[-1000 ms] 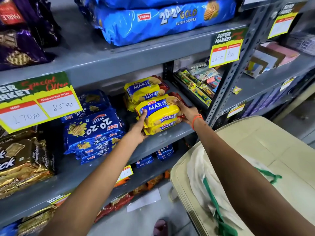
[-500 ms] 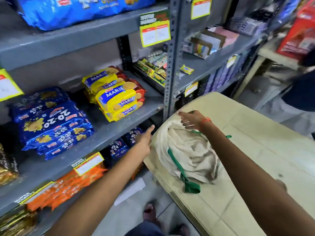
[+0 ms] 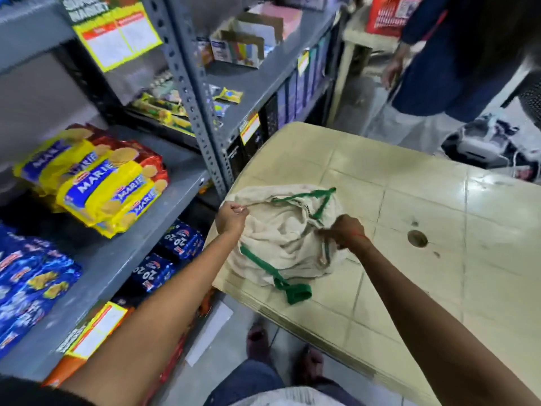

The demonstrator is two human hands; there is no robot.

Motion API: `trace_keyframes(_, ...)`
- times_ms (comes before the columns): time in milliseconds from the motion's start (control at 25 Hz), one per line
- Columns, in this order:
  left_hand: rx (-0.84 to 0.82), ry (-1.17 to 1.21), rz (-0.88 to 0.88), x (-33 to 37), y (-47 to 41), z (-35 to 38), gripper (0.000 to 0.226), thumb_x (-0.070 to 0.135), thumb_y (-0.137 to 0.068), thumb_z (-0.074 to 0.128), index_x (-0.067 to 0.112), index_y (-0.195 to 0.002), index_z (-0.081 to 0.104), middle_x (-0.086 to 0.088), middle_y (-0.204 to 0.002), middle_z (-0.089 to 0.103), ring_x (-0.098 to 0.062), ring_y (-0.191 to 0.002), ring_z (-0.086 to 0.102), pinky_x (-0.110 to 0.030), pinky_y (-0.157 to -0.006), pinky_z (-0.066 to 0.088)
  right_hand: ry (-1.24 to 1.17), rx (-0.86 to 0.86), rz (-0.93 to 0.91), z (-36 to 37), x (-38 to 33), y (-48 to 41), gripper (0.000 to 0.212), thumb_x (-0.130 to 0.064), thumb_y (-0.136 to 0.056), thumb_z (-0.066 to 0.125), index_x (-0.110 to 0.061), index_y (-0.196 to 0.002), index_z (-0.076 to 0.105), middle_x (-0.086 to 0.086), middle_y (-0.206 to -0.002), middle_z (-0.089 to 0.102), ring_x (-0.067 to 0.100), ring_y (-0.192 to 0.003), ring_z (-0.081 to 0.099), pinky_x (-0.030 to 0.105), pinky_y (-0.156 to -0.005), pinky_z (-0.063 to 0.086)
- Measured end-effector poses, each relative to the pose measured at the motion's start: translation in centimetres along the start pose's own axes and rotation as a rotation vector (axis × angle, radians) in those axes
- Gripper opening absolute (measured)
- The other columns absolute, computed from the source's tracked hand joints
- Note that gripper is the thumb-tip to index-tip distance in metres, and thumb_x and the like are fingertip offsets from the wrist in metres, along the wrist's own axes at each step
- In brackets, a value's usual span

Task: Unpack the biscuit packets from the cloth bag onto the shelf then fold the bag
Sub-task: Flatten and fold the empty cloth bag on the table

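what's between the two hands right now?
Head view: only the rumpled cloth bag on the table. The left hand pinches its rim, the right hand grips its other side; a green strap crosses behind.

You had one head view only: it looked forward and down, close over the table [image 3: 409, 200] at frame right, with the shelf [image 3: 123, 259] along the left edge.

"MARIE" — yellow biscuit packets [image 3: 96, 186]
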State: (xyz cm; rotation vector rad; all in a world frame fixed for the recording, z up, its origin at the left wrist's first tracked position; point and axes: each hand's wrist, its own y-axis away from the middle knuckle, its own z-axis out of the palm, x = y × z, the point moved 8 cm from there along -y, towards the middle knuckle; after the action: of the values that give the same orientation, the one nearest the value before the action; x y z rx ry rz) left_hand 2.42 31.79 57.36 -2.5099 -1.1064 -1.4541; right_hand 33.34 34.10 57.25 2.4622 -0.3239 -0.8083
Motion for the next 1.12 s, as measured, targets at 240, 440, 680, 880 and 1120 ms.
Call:
trace_keyframes(240, -0.064, -0.534, 0.264, 0.6, -4.7, -0.1, 0.036, 0.02, -0.084, 0.067, 0.013, -0.119, 0.059, -0.017, -0.119, 0.053, -0.037, -0.104, 0.058, -0.042, -0.086, 0.051, 0.126, -0.045, 0.127, 4.5, 3.9, 0.7, 0.035, -0.032, -0.075, 0.07, -0.003, -0.093, 0.062, 0.019, -0.092, 0.072, 0.033, -0.086, 0.071, 0.034, -0.076, 0.055)
trace_keyframes(440, -0.133, -0.774, 0.309, 1.4, -6.6, 0.9, 0.029, 0.026, -0.09, 0.057, 0.012, -0.116, 0.056, -0.016, -0.125, 0.046, -0.04, -0.105, 0.056, -0.042, -0.085, 0.047, -0.551, 0.052, 0.242, 3.9, 3.6, 0.1, 0.027, -0.024, -0.091, 0.051, 0.001, -0.102, 0.052, 0.021, -0.079, 0.062, 0.033, -0.063, 0.064, 0.041, -0.061, 0.06)
trace_keyframes(680, -0.269, -0.077, -0.007, 2.5, -8.3, 0.9, 0.045, 0.026, -0.098, 0.036, -0.004, -0.127, 0.05, -0.023, -0.128, 0.055, -0.035, -0.116, 0.054, -0.04, -0.095, 0.045, -1.334, 0.119, 0.289, 0.6, 2.4, 0.2, 0.018, -0.014, -0.089, 0.048, -0.016, -0.075, 0.058, 0.003, -0.048, 0.057, 0.013, -0.049, 0.053, 0.024, -0.05, 0.051)
trace_keyframes(880, -0.646, -0.208, 0.051, 4.2, -5.9, 1.2, 0.056, 0.04, -0.074, 0.075, 0.009, -0.117, 0.056, -0.01, -0.11, 0.063, -0.026, -0.099, 0.061, -0.031, -0.077, 0.049, -1.478, -0.049, 0.173, -3.5, 1.3, 0.4, 0.015, -0.021, -0.082, 0.056, -0.013, -0.073, 0.066, 0.002, -0.051, 0.069, 0.015, -0.048, 0.066, 0.023, -0.048, 0.056)
trace_keyframes(1120, -0.186, -0.699, 0.326, 5.9, -3.5, -2.2, 0.03, 0.034, -0.088, 0.06, 0.01, -0.103, 0.068, -0.015, -0.105, 0.067, -0.032, -0.095, 0.063, -0.035, -0.077, 0.05, -0.51, 0.275, -0.001, -9.4, 4.3, 2.1, 0.015, 0.003, -0.074, 0.065, -0.005, -0.085, 0.062, 0.016, -0.077, 0.058, 0.025, -0.064, 0.055, 0.027, -0.054, 0.051)
